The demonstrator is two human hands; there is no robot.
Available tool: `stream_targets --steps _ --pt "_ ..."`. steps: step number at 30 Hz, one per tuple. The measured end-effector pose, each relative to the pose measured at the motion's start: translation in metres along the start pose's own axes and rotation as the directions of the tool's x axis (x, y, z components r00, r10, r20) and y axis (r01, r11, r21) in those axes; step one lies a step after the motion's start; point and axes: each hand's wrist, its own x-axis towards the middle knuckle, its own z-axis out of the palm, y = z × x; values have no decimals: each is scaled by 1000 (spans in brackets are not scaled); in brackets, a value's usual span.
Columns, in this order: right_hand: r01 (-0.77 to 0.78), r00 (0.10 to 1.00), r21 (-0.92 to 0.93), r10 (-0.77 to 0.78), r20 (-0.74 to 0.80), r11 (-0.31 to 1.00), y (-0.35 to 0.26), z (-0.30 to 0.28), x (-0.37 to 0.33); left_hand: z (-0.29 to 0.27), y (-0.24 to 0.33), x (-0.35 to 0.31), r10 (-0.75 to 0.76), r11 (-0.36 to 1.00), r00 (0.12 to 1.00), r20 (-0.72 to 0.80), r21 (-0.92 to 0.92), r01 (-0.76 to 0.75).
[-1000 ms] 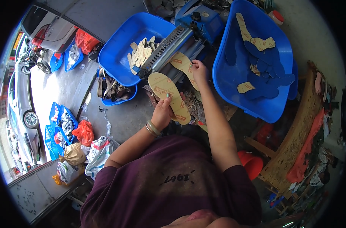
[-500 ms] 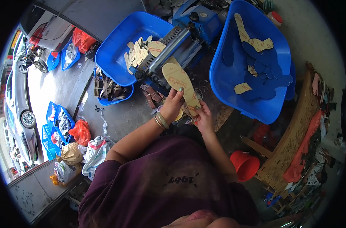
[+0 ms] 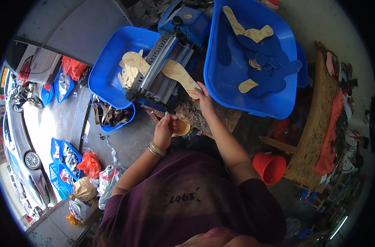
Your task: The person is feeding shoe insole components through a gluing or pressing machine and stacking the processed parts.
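Observation:
A cream shoe insole (image 3: 180, 73) with red printing lies in the rollers of a small blue roller machine (image 3: 165, 61). Its near end is pinched between the thumb and fingers of my right hand (image 3: 204, 101). My left hand (image 3: 165, 131) is apart from the insole, nearer to me, with curled fingers; what it holds, if anything, is hidden. Next to it is a round yellowish thing (image 3: 181, 127). On the machine's far side, another cream piece (image 3: 135, 61) sticks out over a blue tub (image 3: 103, 68) that holds a pile of cream insoles (image 3: 129, 76).
On the right, a large blue tub (image 3: 214, 78) holds dark blue and cream insoles. Brown straps fill a smaller blue basin (image 3: 113, 127) at left. A red bucket (image 3: 270, 168) stands beside a wooden bench (image 3: 309, 136). Bags (image 3: 88, 164) lie on the left floor.
The insole has gone from my two hands into the rollers, its near end still in my right hand. My left hand has let go and drawn back toward me. The view has shifted.

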Motion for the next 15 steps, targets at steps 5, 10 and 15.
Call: stream_targets --steps 5,10,15 --pt "440 898 -673 -268 350 594 -58 19 -69 1 3 6 -35 999 999 -34 14 35" --pt "453 834 -713 -537 128 535 -190 -45 -14 9 1 4 -64 998 995 -70 10 65" --pt "-196 911 -980 -376 -169 -36 -182 -143 133 19 -9 6 -77 997 997 -21 13 78"
